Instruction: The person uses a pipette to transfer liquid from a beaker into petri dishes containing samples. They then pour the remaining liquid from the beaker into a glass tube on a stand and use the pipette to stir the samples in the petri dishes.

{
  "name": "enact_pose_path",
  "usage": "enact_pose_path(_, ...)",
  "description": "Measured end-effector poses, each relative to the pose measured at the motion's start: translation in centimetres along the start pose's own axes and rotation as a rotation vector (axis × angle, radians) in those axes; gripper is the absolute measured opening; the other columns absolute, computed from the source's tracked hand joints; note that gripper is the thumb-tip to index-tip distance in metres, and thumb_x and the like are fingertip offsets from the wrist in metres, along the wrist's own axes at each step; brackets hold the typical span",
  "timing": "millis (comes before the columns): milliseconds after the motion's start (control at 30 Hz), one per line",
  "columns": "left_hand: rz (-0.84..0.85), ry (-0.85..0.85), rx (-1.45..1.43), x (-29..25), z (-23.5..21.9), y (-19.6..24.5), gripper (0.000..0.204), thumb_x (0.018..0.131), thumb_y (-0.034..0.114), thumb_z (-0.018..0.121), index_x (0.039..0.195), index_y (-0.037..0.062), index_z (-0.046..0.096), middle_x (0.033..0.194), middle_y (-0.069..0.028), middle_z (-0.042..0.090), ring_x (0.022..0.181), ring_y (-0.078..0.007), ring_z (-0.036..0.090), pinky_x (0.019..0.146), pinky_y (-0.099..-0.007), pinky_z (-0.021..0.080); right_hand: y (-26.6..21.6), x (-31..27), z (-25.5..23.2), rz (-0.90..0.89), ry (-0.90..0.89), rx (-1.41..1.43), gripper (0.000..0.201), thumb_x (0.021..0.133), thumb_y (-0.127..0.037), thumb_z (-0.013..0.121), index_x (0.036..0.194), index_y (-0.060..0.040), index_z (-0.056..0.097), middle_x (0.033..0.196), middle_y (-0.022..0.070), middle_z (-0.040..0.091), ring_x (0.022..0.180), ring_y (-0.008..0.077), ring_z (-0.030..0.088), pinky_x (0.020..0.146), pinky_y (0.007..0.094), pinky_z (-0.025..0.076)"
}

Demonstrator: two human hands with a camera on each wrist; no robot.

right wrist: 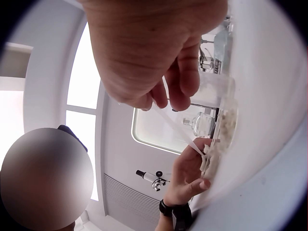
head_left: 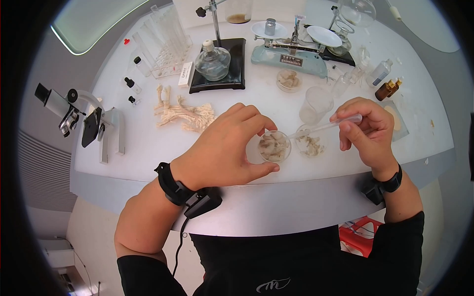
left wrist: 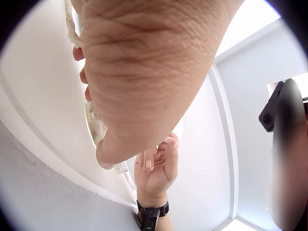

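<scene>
My left hand (head_left: 222, 145) holds a petri dish (head_left: 274, 146) of pale, greyish soft pieces in liquid, with fingers at its far rim and thumb at the near side. Between thumb and fingers, my right hand (head_left: 366, 129) pinches a translucent plastic dropper (head_left: 348, 120). The dropper slants down to the left, its tip by the right rim of the held dish. Just right of that dish sits a second petri dish (head_left: 311, 144) with smaller pale scraps, beneath the dropper. In the right wrist view the dropper (right wrist: 175, 126) points toward the pale pieces (right wrist: 208, 163).
A plastic beaker (head_left: 315, 105) stands behind the dishes; a third petri dish (head_left: 289, 80) lies farther back. Pale root-like pieces (head_left: 183, 114) lie left. Around them are a spirit lamp (head_left: 213, 64), balance (head_left: 290, 58), microscope (head_left: 91, 121), test tube rack (head_left: 170, 61) and brown bottles (head_left: 384, 92).
</scene>
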State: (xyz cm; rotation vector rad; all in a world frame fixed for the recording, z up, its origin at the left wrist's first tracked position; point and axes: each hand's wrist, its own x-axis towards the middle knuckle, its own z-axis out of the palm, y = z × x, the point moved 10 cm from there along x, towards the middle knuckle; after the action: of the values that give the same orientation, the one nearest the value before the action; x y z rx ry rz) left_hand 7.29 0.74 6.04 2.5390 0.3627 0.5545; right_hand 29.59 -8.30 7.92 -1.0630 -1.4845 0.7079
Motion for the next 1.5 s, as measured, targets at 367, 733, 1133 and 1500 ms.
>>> enact_pose_path(367,-0.007,-0.006,0.002,0.0,0.1,0.0,0.058,0.08,0.027,0.099,0.127,0.0071,0.074,0.111,-0.0106,0.067,0.109,-0.0322,0.064,0.099,-0.0425,0.053,-1.0,0.1,0.2,-0.071,-0.035,-0.082,0.016,0.102,0.005,0.079,0.118,0.0018,0.078,0.111,0.0137,0.08,0.083,0.0099,0.073,0.057,0.0214,0.058)
enact_pose_path(733,-0.009,-0.009,0.002,0.0,0.1,0.0,0.058,0.08,0.028,0.099,0.128,0.0074,0.074,0.11,-0.0108,0.067,0.108,-0.0324,0.064,0.098,-0.0427,0.053,-1.0,0.1,0.6,-0.076,-0.064,-0.108,0.015,0.101,0.007,0.08,0.115,0.0015,0.08,0.11,0.0132,0.08,0.082,0.0094,0.073,0.057,0.0213,0.057)
enact_pose_path(1133,-0.049,-0.042,-0.004,0.5,0.3,0.2,0.059,0.077,0.025,0.1,0.126,0.0062,0.075,0.108,-0.0105,0.066,0.108,-0.0323,0.062,0.098,-0.0423,0.052,-2.4,0.3,1.0,-0.183,-0.117,-0.247,0.013,0.099,0.005,0.082,0.11,-0.0017,0.083,0.103,0.0101,0.081,0.07,0.0101,0.071,0.056,0.022,0.051)
enact_pose_path(1500,-0.037,-0.056,0.009,0.9,0.4,0.5,0.061,0.076,0.023,0.101,0.128,0.0054,0.075,0.109,-0.0094,0.067,0.108,-0.0303,0.063,0.098,-0.0408,0.052,-2.7,0.2,0.9,-0.195,-0.106,-0.294,0.009,0.099,-0.001,0.087,0.107,-0.0049,0.083,0.1,0.0052,0.081,0.079,0.0086,0.068,0.065,0.0225,0.052)
